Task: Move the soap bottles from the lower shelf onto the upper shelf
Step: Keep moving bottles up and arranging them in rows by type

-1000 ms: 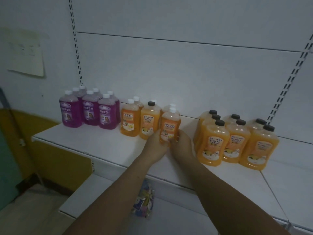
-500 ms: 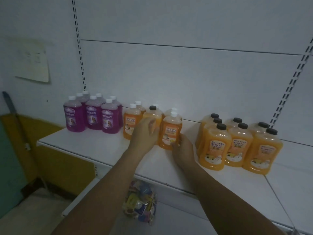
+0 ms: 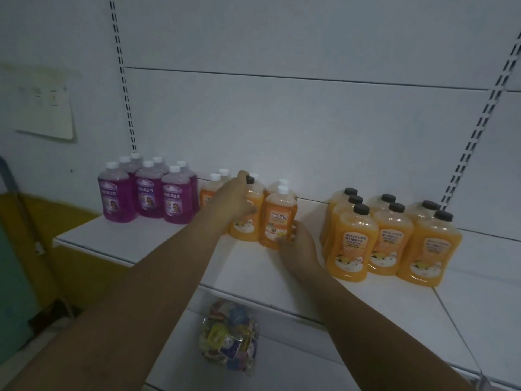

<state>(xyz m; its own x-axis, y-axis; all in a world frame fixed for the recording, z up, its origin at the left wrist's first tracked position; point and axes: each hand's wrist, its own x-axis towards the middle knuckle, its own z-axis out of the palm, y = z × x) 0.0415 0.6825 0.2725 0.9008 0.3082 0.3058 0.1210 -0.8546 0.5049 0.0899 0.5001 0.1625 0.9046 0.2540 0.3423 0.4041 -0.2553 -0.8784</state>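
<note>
Upright, white-capped orange bottle (image 3: 277, 218), base in right hand (image 3: 298, 246).

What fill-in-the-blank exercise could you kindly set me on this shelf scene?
1. The purple bottles have ___ caps.
2. The right hand grips the base of an orange bottle with a ___ cap.
3. The big bottles furthest right have ___ caps.
4. The bag lies on the ___ shelf.

Missing words: white; white; black; lower.
</note>
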